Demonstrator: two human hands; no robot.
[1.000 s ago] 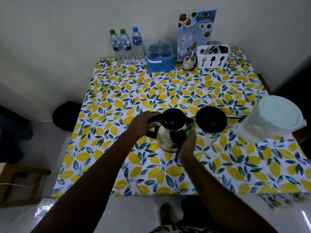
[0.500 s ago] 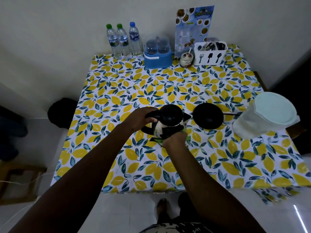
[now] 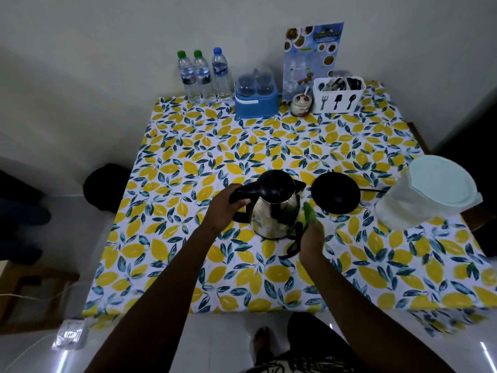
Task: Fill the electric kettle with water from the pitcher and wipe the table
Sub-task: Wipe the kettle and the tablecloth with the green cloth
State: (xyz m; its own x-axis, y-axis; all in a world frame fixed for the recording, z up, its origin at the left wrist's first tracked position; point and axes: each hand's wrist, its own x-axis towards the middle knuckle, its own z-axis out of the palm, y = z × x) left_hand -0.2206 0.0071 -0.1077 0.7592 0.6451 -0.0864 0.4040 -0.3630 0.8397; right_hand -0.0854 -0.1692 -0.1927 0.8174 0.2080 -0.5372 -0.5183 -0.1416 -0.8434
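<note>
Gripping the black handle of the electric kettle (image 3: pixel 275 208) with the left hand (image 3: pixel 228 208), fingers wrapped fully around it, lid shut. Clutching a green cloth (image 3: pixel 306 224) in the right hand (image 3: pixel 312 238), closed on it and pressing it against the kettle's steel side, low and near the table (image 3: pixel 188 146). Holding the kettle just left of its round black base (image 3: pixel 336 193), off it rather than seated. Leaving the lidded pitcher (image 3: pixel 427 192) standing well to the right, near the table edge, untouched by either hand. Judging the filling probably done, the wiping under way at the kettle and the tablecloth around it, and the seating of the kettle on its base likely remaining.
</note>
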